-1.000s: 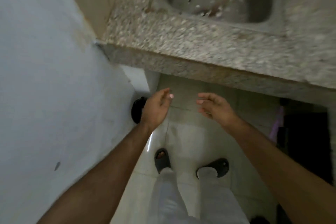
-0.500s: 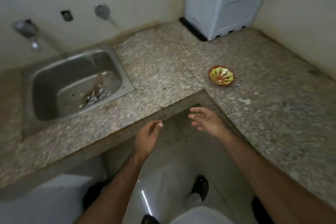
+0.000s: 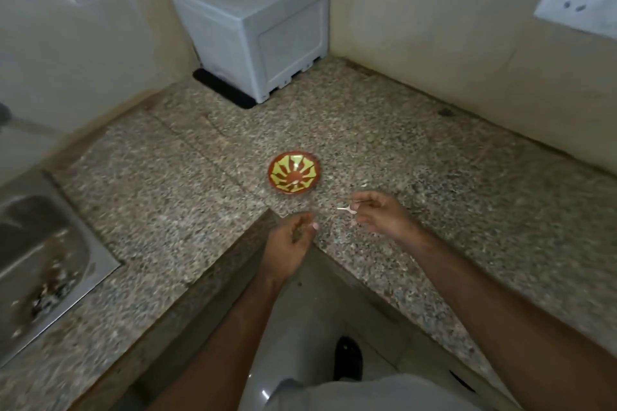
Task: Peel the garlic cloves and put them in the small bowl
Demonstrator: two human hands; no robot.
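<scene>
We found no readable text, labels, brands or numbers anywhere; any print on the wall sockets (image 3: 580,0) was blurred.

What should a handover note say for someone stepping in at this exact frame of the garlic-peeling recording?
Right hand: pinches a small white garlic piece just above the counter.
Left hand: loosely curled at the counter's inner corner; blurred, nothing visibly held.
Small bowl: on the counter just beyond both hands, one small pale bit inside.
Done: cannot tell how far peeling has got.
Left: peel the held piece, drop it into the bowl.
</scene>
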